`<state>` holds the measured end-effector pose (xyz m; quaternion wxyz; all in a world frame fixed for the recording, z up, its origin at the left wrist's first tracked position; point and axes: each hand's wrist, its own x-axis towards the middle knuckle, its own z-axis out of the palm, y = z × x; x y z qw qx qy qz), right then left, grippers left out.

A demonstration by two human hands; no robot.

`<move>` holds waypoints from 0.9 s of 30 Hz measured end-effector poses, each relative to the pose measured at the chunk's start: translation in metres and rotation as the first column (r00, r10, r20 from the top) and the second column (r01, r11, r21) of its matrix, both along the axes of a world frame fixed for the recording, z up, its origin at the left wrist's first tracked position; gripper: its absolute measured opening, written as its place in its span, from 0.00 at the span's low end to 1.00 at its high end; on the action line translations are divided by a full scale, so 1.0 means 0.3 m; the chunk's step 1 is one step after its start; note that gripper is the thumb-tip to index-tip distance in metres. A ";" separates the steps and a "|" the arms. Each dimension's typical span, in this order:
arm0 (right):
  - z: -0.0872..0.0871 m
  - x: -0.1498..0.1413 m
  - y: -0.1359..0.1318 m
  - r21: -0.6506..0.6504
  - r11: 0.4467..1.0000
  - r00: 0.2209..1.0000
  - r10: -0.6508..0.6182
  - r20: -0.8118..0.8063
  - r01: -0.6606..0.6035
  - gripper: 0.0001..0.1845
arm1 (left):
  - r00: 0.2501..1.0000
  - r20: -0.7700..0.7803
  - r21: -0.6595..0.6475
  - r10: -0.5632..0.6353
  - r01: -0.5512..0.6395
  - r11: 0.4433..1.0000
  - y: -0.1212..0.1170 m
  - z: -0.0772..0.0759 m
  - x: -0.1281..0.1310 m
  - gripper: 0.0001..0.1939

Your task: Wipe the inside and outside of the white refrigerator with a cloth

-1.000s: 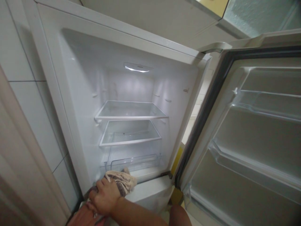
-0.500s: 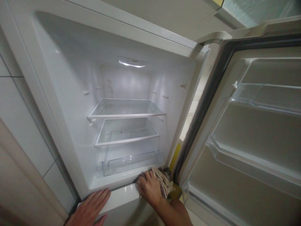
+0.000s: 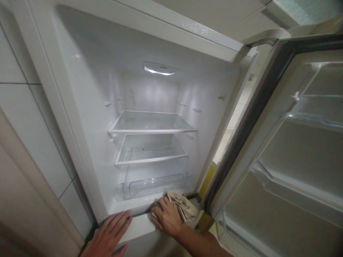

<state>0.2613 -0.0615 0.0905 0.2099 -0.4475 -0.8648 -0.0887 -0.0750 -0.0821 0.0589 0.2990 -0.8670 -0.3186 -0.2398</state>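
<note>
My right hand [image 3: 166,216] grips a beige and brown patterned cloth [image 3: 184,206]. It presses the cloth against the front lower edge of the open fridge [image 3: 139,225], near the hinge side. Part of the cloth is hidden under my fingers. Flat on the left end of that same white ledge lies my left hand [image 3: 111,233], its fingers stretched out and holding nothing. Just behind both hands sits a clear drawer [image 3: 155,187] at the bottom of the fridge compartment.
Two glass shelves [image 3: 152,121] with white rims sit above the drawer, under a lit lamp [image 3: 160,68]. To the right the fridge door [image 3: 300,153] stands open, with clear racks and a dark seal. A tiled wall [image 3: 40,135] runs close along the left.
My right hand has slid the cloth a little leftward along the ledge, towards my left hand. My left hand keeps its place on the ledge. The whole view has shifted slightly.
</note>
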 end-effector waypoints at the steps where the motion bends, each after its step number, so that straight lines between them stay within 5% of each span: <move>1: 0.000 0.018 -0.001 -0.012 1.000 1.000 0.001 0.006 -0.001 0.11 | 1.000 0.004 -0.005 0.005 -0.005 1.000 0.000 -0.004 -0.001 0.33; 8: -0.061 0.136 -0.006 0.043 0.974 0.965 -0.213 -0.152 0.222 0.08 | 1.000 -0.002 -0.035 0.030 -0.030 0.999 -0.007 -0.014 0.005 0.36; 12: -0.077 0.042 0.006 0.039 0.967 0.944 -0.238 -0.230 0.253 0.04 | 0.998 -0.051 -0.027 0.033 -0.034 0.999 -0.009 -0.002 0.015 0.34; 17: -0.063 -0.066 0.012 0.030 0.994 0.984 -0.101 -0.150 0.107 0.07 | 0.999 -0.046 -0.037 0.029 -0.031 0.999 -0.014 -0.004 0.012 0.32; 21: -0.030 0.034 0.011 -0.024 1.000 0.997 -0.014 -0.073 0.012 0.17 | 0.999 -0.041 -0.066 0.021 -0.023 0.998 -0.017 -0.023 0.001 0.34; 27: -0.042 0.242 0.004 -0.043 0.970 0.967 -0.242 -0.082 0.239 0.29 | 0.999 -0.028 -0.106 0.028 -0.031 0.994 -0.012 -0.040 -0.003 0.35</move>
